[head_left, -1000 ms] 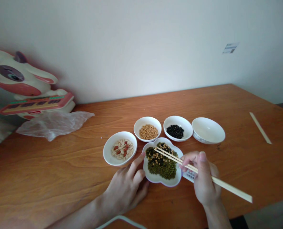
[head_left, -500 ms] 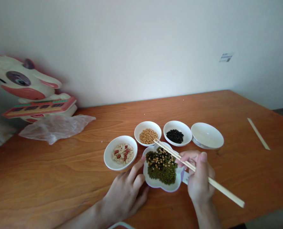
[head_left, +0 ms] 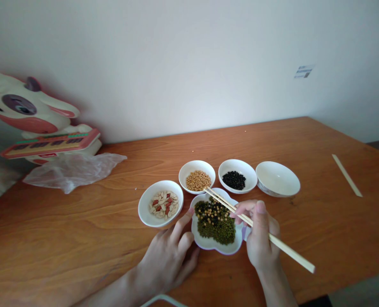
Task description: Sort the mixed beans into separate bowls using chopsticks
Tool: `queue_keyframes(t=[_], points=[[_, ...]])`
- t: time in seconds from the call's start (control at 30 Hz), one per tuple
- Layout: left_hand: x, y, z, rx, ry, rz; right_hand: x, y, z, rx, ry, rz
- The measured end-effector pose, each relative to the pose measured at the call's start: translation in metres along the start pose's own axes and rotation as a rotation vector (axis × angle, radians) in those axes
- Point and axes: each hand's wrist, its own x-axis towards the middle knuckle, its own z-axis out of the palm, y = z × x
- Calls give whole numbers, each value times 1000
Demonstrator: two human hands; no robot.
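Observation:
My right hand (head_left: 263,236) is closed around a pair of wooden chopsticks (head_left: 280,245). Their tips are close together at the near rim of a white bowl of soybeans (head_left: 198,180); I cannot tell whether they pinch a bean. Below them lies a flower-shaped white dish (head_left: 208,245) with a lilac edge, holding green mung beans (head_left: 219,232) with black beans and soybeans mixed in at the far side. With its fingers bent, my left hand (head_left: 170,251) holds the dish's left rim, index finger on the edge. Part of the dish's handle is hidden behind my right hand.
White bowls stand around the dish: one of peeled and red peanuts (head_left: 164,204), one of black beans (head_left: 234,180), and a bare one (head_left: 279,179). A chopstick wrapper-like strip (head_left: 347,175) lies right. A plastic bag (head_left: 74,170) and cow toy keyboard (head_left: 48,147) are left.
My right hand and the chopsticks have shifted left, the tips moving slightly toward the soybean bowl. My left hand stays at the dish's rim. The view has shifted slightly.

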Motion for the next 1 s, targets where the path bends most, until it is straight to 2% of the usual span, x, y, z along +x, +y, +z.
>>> queue_keyframes(t=[0.23, 0.57, 0.73, 0.83, 1.0], points=[[0, 0, -1, 6, 12, 9, 8, 14, -7, 80, 7, -17], [1, 0, 0, -23, 21, 11, 10, 11, -31, 195, 33, 158], [2, 1, -2, -6, 5, 13, 6, 14, -30, 9, -67, 179], [2, 1, -2, 6, 4, 8, 4, 14, -30, -94, -136, 136], [2, 1, -1, 24, 19, 15, 3, 8, -27, -177, -152, 66]])
